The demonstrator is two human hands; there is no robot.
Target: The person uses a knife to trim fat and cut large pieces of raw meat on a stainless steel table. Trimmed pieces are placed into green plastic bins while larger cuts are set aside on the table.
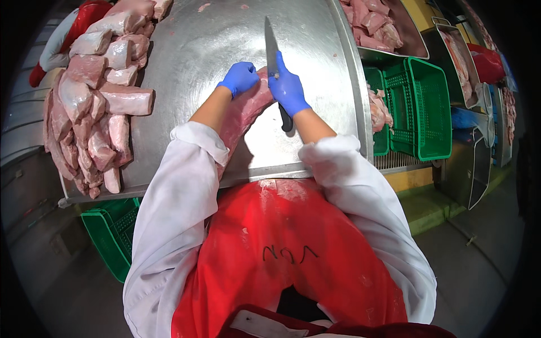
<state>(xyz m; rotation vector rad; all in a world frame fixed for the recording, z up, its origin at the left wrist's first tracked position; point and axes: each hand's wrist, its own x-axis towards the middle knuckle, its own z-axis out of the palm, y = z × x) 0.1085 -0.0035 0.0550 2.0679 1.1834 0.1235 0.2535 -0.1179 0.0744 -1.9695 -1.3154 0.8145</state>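
A long strip of raw pink meat lies on the steel table, running from the table's front edge up to my hands. My left hand, in a blue glove, presses down on the strip's far end. My right hand, also blue-gloved, grips a knife with a black handle. The blade points away from me and its lower part rests at the meat's far end, between my two hands.
A big pile of raw meat cuts covers the table's left side. A tray of meat pieces sits at the back right. Green plastic crates stand right of the table, one holding meat; another crate is below left.
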